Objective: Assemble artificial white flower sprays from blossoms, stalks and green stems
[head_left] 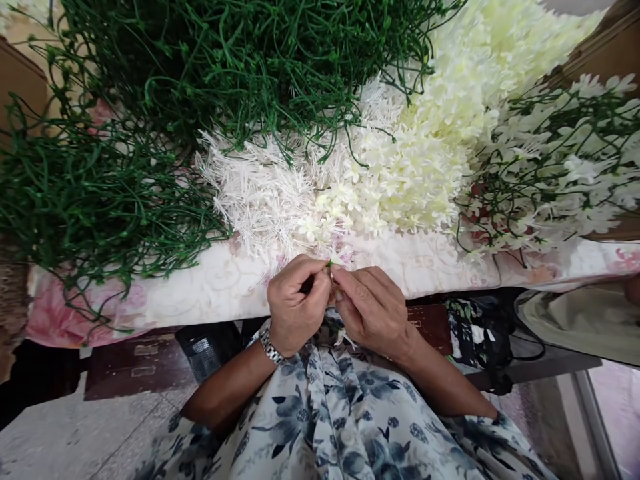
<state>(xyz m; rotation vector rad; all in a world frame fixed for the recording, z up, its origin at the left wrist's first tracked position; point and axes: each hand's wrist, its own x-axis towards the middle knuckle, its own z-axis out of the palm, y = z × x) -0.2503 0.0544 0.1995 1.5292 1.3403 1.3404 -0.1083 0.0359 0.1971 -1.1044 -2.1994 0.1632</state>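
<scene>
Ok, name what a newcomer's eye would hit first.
Probably the big tangled heap of green stems across the top, then the bright pile of pale yellow blossoms to its right. After that, the left hand and right hand, close together below the piles, with a tiny green piece between them.

Wears a loose white garment [375, 413] at six o'clock, printed with blue-grey flowers, dark leaf sprigs and dotted berry shapes. Has a gathered strip [320, 407] down the front. Spreads into a left sleeve [195, 437] between seven and eight o'clock, and a right sleeve [500, 440] between four and five, both matching. Bears a silvery metal link band [271, 343] at seven, watch-like.
</scene>
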